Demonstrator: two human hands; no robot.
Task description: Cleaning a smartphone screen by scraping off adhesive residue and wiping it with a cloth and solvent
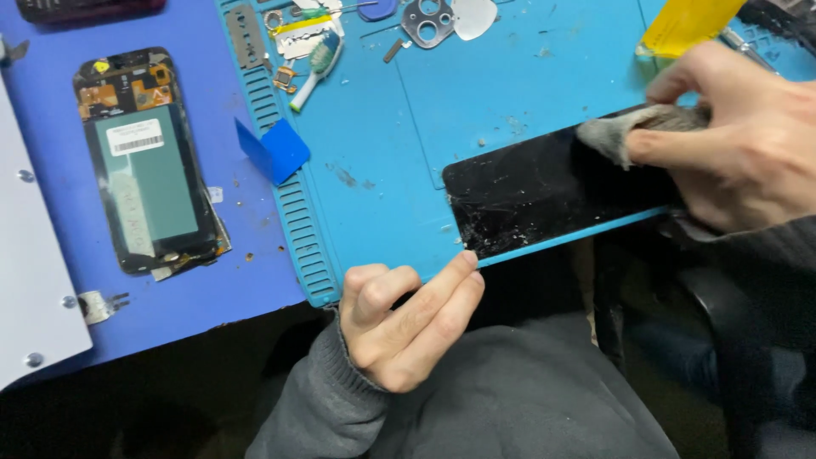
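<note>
A black phone screen (535, 191) with cracked glass at its near-left corner lies on the blue silicone work mat (382, 161), along the mat's front edge. My right hand (731, 136) pinches a grey cloth (625, 132) and presses it on the screen's right end. My left hand (408, 319) sits at the mat's front edge, its index fingertip touching the screen's cracked corner and holding nothing else.
A dismantled phone display assembly (149, 161) lies on the darker blue table at left. A toothbrush (319, 68), a blue plastic pry card (276, 151), a camera bezel (427, 21), a white pick (473, 17) and small parts lie at the mat's back. A yellow item (688, 25) sits top right.
</note>
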